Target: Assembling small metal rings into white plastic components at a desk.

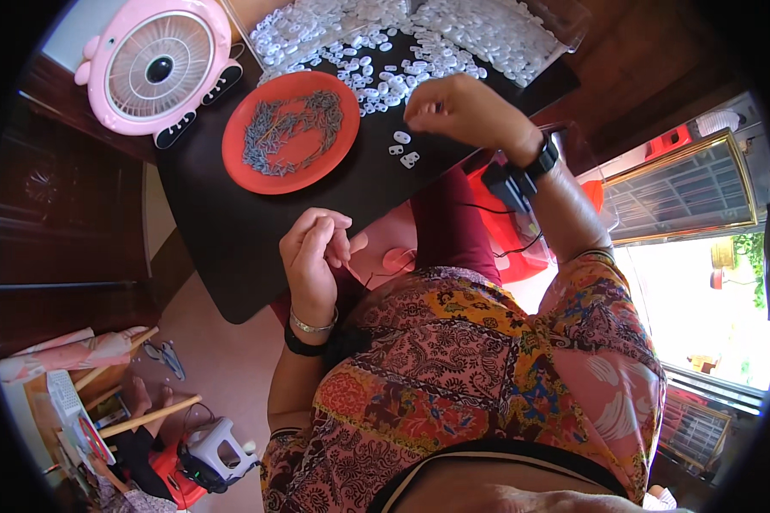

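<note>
Over the front edge of the black table, my left hand [313,256] is closed, its fingers curled in and the thumb against them; whatever it may hold is hidden. Farther right, my right hand [459,109] is bent downward above the tabletop with its fingers curled together, and I cannot make out anything in them. Just below it lie several small white oval plastic pieces with holes [401,137]. A red plate [238,175] left of my right hand carries many short grey metal pins, perhaps nails or screws [269,154].
White pieces [376,81] are strewn across the back of the black table [222,248], spilling from clear bins [565,38]. A pink fan [160,68] stands at the far left. A red container [522,248] sits at the right. Another person's legs [150,410] show at lower left.
</note>
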A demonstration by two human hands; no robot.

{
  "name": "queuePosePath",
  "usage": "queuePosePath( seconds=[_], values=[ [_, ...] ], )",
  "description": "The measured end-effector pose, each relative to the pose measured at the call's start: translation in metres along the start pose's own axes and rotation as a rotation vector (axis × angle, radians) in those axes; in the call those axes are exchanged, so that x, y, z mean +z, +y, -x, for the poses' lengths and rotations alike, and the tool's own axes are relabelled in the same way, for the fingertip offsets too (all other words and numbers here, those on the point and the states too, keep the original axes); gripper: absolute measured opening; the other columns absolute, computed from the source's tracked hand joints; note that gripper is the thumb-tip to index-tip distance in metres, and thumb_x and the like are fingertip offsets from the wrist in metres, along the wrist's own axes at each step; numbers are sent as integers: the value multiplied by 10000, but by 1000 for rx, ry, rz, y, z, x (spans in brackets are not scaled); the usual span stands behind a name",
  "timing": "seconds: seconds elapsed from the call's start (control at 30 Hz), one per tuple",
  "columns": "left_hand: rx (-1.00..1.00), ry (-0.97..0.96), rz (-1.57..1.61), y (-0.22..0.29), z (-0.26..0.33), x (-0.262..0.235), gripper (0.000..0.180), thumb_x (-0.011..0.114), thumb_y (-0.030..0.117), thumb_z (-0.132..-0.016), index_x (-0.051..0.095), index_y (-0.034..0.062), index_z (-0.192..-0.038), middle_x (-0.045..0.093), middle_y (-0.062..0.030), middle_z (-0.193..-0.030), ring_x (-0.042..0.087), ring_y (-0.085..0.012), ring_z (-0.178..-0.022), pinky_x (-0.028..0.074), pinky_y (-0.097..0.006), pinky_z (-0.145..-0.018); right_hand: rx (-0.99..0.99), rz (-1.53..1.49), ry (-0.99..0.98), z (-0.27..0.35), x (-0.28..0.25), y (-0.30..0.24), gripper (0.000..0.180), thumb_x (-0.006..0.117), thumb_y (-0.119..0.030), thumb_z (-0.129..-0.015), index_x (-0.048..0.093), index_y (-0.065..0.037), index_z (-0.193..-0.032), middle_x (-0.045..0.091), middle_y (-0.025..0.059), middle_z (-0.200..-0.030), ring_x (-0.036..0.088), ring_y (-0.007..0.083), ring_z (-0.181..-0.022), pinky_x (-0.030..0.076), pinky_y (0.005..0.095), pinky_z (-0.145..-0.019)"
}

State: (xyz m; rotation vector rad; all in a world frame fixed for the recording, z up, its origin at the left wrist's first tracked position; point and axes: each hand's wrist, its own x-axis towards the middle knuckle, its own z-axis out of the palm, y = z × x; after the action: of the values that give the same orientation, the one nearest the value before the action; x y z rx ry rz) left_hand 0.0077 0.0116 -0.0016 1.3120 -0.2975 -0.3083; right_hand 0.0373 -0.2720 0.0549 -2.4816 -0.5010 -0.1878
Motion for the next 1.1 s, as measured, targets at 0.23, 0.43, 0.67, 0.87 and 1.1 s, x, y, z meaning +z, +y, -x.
queuePosePath(
  seconds=[0.23,0.43,0.67,0.87,1.1],
  values=[
    [-3,-12,-1,2,0,2,241,446,149,-907,598,-7,-804,505,-5,-598,414,-50,-498,356,-190,-482,-50,55,11,21,30,-7,135,671,-141,-786,634,-29,-852,622,78,-772,636,220,-716,494,322,-636],
    [-4,-19,-13,0,1,1,236,449,146,-909,598,-10,-812,509,-7,-609,417,-52,-502,377,-192,-488,2,145,84,16,43,5,132,667,-151,-775,624,-44,-838,615,89,-758,629,244,-696,493,337,-633],
    [-2,-16,-17,2,2,2,233,455,145,-907,601,-10,-811,508,-6,-609,429,-54,-509,371,-190,-487,58,148,79,4,47,9,147,666,-150,-773,617,-50,-869,625,105,-762,629,254,-690,491,339,-627],
    [-23,-18,-20,2,1,2,226,459,147,-907,606,1,-816,509,0,-615,437,-49,-521,352,-182,-492,262,-488,102,5,43,-13,118,631,-93,-850,652,-22,-942,663,33,-809,622,109,-693,489,242,-639],
    [-41,-107,112,-2,-2,15,250,429,202,-926,586,13,-882,540,-15,-653,472,-58,-553,339,-185,-496,165,-1126,77,7,80,-71,98,614,5,-874,651,3,-965,638,18,-899,594,68,-852,495,219,-755]
  ],
)
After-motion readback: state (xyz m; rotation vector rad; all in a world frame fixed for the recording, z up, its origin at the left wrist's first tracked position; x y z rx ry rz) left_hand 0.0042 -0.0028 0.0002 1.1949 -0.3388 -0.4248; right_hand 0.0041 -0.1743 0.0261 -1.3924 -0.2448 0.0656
